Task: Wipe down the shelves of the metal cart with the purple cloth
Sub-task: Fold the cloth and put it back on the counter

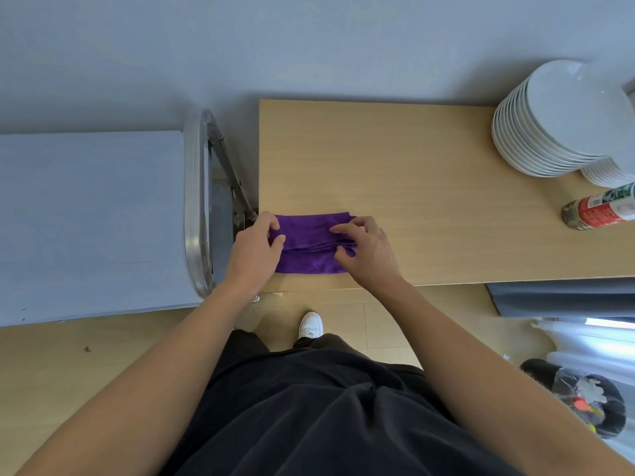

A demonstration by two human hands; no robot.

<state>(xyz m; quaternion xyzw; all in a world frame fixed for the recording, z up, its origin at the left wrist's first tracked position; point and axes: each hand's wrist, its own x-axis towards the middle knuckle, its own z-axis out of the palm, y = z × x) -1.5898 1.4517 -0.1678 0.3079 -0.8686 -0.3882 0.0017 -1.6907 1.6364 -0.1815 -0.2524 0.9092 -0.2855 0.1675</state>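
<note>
At the table's (412, 166) front-left corner, beside the cart (197, 207), my left hand (254, 249) and right hand (364, 252) each pinch an end of the folded cloth (309, 235). I judge squaring the fold now gives a firmer wiping pad.

Both my forearms are bare and reach forward and slightly inward, wrists roughly level, palms down. My left hand (256, 245) is half curled, thumb out to the right, fingertips pinching the left end of the purple cloth (309, 242). My right hand (366, 250) is arched, index and middle fingers stretched left and pressing down on the top fold, thumb tucked under at its near edge. The hands are near each other but not touching. Elbows wide, either side of my torso.
</note>
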